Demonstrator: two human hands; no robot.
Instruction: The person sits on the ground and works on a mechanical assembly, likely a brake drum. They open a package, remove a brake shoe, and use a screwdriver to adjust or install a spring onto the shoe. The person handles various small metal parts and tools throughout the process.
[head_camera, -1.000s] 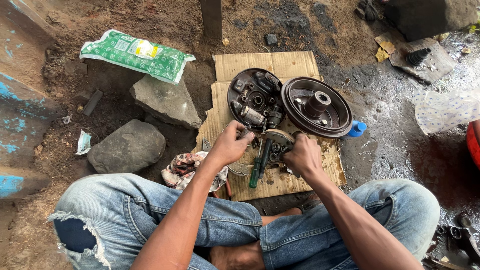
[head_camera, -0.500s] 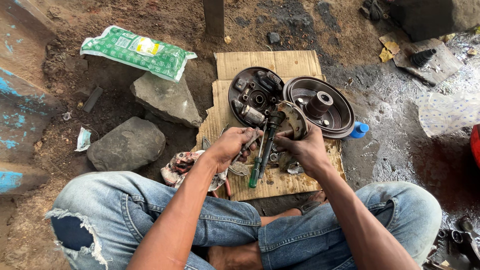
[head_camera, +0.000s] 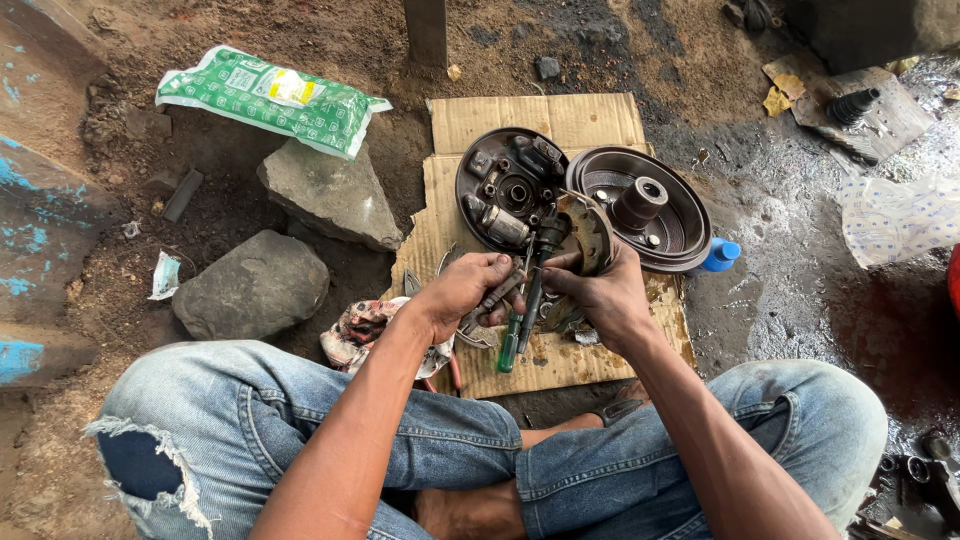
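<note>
Since half a second before, both my hands had come up slightly off the cardboard (head_camera: 600, 360), and the brake shoe (head_camera: 590, 232) had been tilted further upright, its curved lining now edge-on against the rim of the brake drum (head_camera: 640, 205). The backing plate (head_camera: 510, 190) and drum had not shifted.

My left hand (head_camera: 462, 292) was closed around a small dark spring-like part (head_camera: 497, 296) near the lower end of the shoe; I could not tell exactly what the piece was. My right hand (head_camera: 605, 297) was clamped on the brake shoe, thumb across its web, fingers behind. I held the shoe this way so that it stood steady while the left hand worked at its end. The green-handled screwdriver (head_camera: 527, 300) stood between my hands, tip up near the shoe, handle down toward the cardboard; which hand bore it was not clear.

The backing plate lay flat, inner face up, so its fittings were within reach. The drum lay open side up just beside it, touching or nearly so. A blue cap (head_camera: 722, 254) sat at the drum's far edge. A patterned rag (head_camera: 365, 332) lay by my left knee, with pliers partly under my hand.

Surface: flattened cardboard on bare oily dirt. Two stones (head_camera: 255, 285) and a green packet (head_camera: 270, 95) lay to the left; wet dark ground to the right. I sat cross-legged in jeans.
</note>
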